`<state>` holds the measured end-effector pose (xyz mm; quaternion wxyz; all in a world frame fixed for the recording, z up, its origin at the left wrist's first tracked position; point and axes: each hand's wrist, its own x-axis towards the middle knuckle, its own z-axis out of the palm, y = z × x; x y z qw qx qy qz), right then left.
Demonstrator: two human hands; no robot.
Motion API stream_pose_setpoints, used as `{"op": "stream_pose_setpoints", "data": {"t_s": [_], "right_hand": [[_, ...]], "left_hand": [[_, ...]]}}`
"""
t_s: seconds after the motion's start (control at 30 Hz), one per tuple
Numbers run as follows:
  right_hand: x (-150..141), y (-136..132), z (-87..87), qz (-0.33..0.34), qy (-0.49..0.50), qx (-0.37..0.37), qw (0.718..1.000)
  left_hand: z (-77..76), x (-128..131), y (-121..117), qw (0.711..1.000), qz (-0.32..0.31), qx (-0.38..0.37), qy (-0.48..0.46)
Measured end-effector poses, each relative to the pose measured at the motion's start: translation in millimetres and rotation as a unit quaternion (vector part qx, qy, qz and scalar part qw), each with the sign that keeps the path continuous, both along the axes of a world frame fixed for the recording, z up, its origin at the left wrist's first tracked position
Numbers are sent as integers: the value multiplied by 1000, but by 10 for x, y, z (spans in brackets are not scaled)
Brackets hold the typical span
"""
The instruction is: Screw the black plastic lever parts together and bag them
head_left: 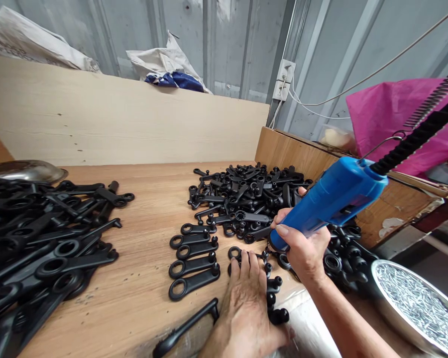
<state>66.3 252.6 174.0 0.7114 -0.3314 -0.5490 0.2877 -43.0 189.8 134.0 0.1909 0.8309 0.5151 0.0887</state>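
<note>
Right hand (302,246) wrapped around blue power screwdriver (332,199), tip down. Left hand (246,293) flat, fingers spread, pressing black plastic levers (271,291) against worktop (145,238), directly under the tool.

A large heap of long black plastic levers (41,238) lay at the left of the wooden table (142,298). A round metal bowl of small silver screws (418,306) stood at the right. A crumpled pink plastic bag (392,114) rested behind a wooden box (283,149).
</note>
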Motion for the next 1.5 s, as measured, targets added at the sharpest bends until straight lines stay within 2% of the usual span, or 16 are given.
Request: {"op": "stream_pose_setpoints", "data": {"t_s": [0.37, 0.8, 0.97, 1.13, 1.33, 1.5], "right_hand": [[1, -3, -6, -12, -14, 10, 1000], [-17, -38, 21, 5, -29, -12, 1000], [-30, -59, 52, 2, -37, -24, 999], [-24, -39, -4, 13, -38, -44, 998], [-41, -49, -77, 46, -63, -27, 997], [11, -182, 91, 37, 21, -11, 999]], "left_hand": [[36, -18, -6, 1000, 2, -12, -8], [5, -17, 4, 999, -2, -22, -27], [-67, -24, -8, 999, -2, -15, -30], [-141, 12, -2, 999, 17, 6, -38], [1, 16, -16, 999, 20, -36, -15], [41, 40, 1, 999, 22, -22, 16]]}}
